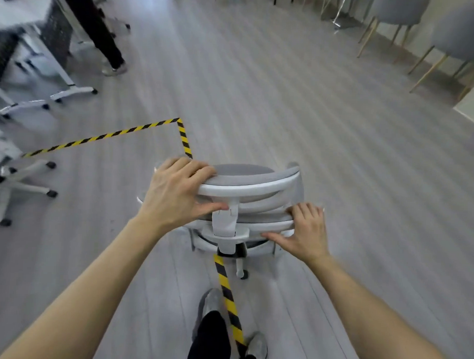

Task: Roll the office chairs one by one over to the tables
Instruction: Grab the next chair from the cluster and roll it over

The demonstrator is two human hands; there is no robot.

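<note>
Left hand grips office chair headrest edge; right hand grips backrest rim; open floor ahead.

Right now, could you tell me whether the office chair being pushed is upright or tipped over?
Upright. The office chair has its headrest on top, with the base and one caster on the floor below. The left hand and right hand grip its back.
</note>
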